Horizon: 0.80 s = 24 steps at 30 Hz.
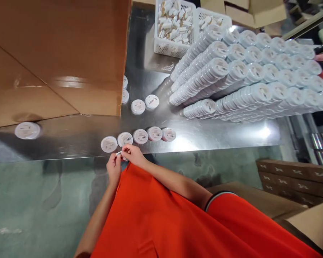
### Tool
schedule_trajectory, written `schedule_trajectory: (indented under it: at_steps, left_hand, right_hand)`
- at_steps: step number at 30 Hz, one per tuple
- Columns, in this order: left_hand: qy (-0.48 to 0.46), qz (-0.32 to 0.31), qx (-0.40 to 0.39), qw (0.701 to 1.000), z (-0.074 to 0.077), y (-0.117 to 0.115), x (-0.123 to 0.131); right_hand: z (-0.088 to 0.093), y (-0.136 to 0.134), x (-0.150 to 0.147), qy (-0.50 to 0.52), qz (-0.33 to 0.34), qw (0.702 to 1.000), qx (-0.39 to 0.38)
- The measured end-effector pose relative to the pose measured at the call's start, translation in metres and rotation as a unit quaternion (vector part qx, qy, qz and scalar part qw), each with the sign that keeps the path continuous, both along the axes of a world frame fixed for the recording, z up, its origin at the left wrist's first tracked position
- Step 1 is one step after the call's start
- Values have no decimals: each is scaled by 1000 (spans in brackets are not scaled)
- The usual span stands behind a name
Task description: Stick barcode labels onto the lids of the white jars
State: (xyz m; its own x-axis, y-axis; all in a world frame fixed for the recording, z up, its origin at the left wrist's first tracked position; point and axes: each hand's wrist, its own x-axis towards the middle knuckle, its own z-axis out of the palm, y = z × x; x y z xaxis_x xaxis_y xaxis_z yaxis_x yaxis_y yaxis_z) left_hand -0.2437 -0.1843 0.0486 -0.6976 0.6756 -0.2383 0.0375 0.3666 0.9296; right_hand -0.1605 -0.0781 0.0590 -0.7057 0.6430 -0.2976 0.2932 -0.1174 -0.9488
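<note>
Left hand point(114, 169) and right hand point(131, 154) pinch a small white label point(119, 154) between them at the edge of a steel tabletop point(78, 139); five round white containers point(140, 136) lie in a row just beyond; stacked rows of the same point(226, 79) stand farther along.

We stand at a steel table point(204, 138) just beyond our hands point(123, 157). Round white containers point(140, 136) line its edge; stacked rows point(247, 75) sit farther ahead.

5 containers point(140, 136) along steel table point(193, 138) edge; stacked containers point(247, 79) behind, cardboard box point(43, 61) left.
</note>
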Motion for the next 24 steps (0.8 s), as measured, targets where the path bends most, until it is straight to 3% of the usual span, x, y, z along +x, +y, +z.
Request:
schedule_trajectory:
  at_steps: [6, 8, 12, 15, 19, 24]
  left_hand:
    - [119, 45, -108, 986, -21, -13, -11]
    - [205, 9, -114, 972, -31, -17, -20]
    - [349, -124, -83, 925, -49, -21, -40]
    - [378, -168, -86, 907, -58, -21, -43]
    - [387, -150, -94, 905, -64, -20, -36]
    - [372, -159, -74, 911, -69, -20, -31]
  right_hand:
    - [-8, 5, -18, -87, -48, 987, 123]
    - [-14, 13, -29, -154, -43, 980, 118]
    - [-27, 23, -55, -234, 4, 967, 100]
    - [-30, 21, -72, -283, 6, 953, 110]
    - [-24, 14, -85, -389, -1, 913, 122]
    - [-17, 9, -88, -418, 24, 893, 163]
